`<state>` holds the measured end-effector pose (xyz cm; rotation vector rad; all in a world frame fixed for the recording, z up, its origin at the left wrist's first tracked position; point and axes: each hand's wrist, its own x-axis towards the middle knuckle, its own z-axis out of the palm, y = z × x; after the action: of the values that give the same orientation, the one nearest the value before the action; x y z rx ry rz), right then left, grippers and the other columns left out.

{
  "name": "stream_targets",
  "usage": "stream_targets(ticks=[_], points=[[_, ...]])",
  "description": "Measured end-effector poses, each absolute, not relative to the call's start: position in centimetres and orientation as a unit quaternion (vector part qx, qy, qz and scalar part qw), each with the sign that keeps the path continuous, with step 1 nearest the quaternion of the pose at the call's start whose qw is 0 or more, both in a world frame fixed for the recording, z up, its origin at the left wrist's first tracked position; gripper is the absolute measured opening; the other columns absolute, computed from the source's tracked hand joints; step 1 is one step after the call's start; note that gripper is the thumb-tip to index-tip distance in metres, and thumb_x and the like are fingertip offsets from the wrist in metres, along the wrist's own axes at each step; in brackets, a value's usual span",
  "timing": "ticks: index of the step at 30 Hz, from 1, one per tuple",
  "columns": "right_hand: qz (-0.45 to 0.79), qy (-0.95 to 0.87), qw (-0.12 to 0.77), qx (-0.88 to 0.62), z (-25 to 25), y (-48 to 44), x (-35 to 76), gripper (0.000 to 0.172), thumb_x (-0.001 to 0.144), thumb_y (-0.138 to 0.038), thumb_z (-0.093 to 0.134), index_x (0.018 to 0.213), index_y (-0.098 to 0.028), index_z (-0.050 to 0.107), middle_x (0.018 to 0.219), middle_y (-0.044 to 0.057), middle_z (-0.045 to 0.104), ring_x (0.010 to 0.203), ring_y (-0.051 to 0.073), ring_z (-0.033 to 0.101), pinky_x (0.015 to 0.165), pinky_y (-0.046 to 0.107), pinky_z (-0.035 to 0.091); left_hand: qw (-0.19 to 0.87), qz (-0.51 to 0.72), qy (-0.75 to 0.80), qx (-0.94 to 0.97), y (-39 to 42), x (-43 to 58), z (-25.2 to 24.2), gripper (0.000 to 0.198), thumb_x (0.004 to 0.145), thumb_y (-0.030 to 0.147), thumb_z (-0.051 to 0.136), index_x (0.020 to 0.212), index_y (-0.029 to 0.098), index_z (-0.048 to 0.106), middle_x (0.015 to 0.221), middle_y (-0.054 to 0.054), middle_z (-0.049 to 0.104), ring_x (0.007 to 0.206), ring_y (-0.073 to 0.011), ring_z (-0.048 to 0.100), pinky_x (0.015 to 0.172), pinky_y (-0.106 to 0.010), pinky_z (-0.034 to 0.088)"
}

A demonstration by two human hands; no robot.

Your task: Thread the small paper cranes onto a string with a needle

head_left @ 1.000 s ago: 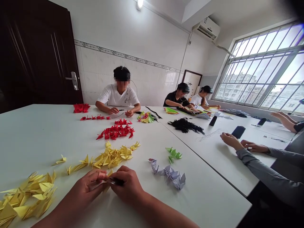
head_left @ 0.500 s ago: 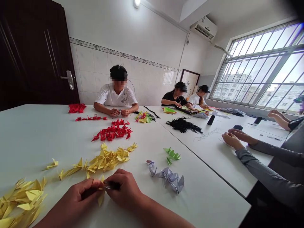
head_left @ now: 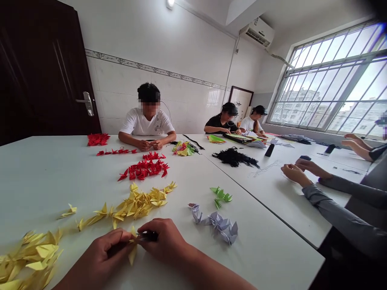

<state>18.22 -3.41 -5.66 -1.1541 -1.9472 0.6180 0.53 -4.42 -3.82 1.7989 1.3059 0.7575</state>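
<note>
My left hand [head_left: 104,251] is closed, thumb and forefinger pinching a folded yellow paper crane [head_left: 132,256] just above the white table. My right hand [head_left: 166,241] meets it from the other side. Its fingers are wrapped round a small dark tool [head_left: 148,236] with a shiny metal part, pointed at the crane; its exact kind is mostly hidden. Beyond my hands lies a row of yellow paper cranes [head_left: 136,203]. A larger pile of yellow cranes [head_left: 36,257] sits left of my left hand.
Pale lilac cranes [head_left: 222,226] and green cranes [head_left: 222,196] lie to the right, red cranes [head_left: 145,169] farther back. A heap of black cords [head_left: 234,157] rests past the table seam. A co-worker's hands [head_left: 294,171] work at the right; other people sit across the table.
The view has shifted slightly. My hands keep the same hold on the yellow crane and the tool, with little visible movement. Across the table, a person's hands have moved slightly.
</note>
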Motion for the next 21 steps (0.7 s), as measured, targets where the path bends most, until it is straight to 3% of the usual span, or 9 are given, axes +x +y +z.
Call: stream_targets(ticks=[5,11,14,18,21], points=[[0.269,-0.759,0.385,-0.451,-5.1,-4.1,18.0,0.024,0.072,-0.029,0.064,0.093,-0.02,0.072,0.077,0.002,0.071,0.066,0.015,0.062,0.061,0.022,0.045,0.394,0.312,0.488,0.714,-3.6,0.0,-3.5,0.031,0.078,0.045,0.053,0.092,0.019,0.064,0.08,-0.003,0.066,0.079,-0.0203,0.061,0.071,-0.027,0.048],[0.295,-0.72,0.44,-0.448,-4.6,-3.9,18.0,0.033,0.079,-0.038,0.056,0.098,-0.014,0.067,0.082,0.005,0.07,0.072,0.016,0.062,0.065,0.024,0.048,0.347,0.418,0.494,0.679,-2.3,0.1,-4.7,0.024,0.076,0.035,0.056,0.087,0.016,0.064,0.086,-0.004,0.067,0.083,-0.0186,0.061,0.077,-0.027,0.047],[0.295,-0.709,0.448,-0.458,-4.9,-3.3,17.9,0.036,0.085,-0.04,0.045,0.098,-0.012,0.065,0.084,0.007,0.069,0.074,0.016,0.061,0.065,0.025,0.047,0.358,0.458,0.497,0.644,-2.0,0.3,-5.0,0.027,0.073,0.035,0.059,0.091,0.015,0.064,0.085,-0.005,0.067,0.079,-0.0176,0.061,0.073,-0.027,0.048],[0.292,-0.73,0.416,-0.456,-5.1,-3.0,18.0,0.03,0.082,-0.037,0.051,0.095,-0.014,0.066,0.082,0.006,0.068,0.07,0.017,0.059,0.063,0.026,0.045,0.364,0.484,0.496,0.623,-2.0,0.8,-4.8,0.029,0.072,0.034,0.061,0.092,0.013,0.064,0.071,-0.002,0.063,0.066,-0.014,0.058,0.066,-0.025,0.047],[0.285,-0.749,0.398,-0.447,-5.1,-3.1,18.2,0.03,0.086,-0.036,0.047,0.096,-0.015,0.066,0.083,0.006,0.068,0.073,0.017,0.058,0.065,0.027,0.043,0.366,0.492,0.5,0.612,-2.2,1.1,-4.7,0.031,0.073,0.034,0.061,0.094,0.013,0.064,0.073,-0.002,0.063,0.064,-0.0125,0.057,0.065,-0.025,0.047]])
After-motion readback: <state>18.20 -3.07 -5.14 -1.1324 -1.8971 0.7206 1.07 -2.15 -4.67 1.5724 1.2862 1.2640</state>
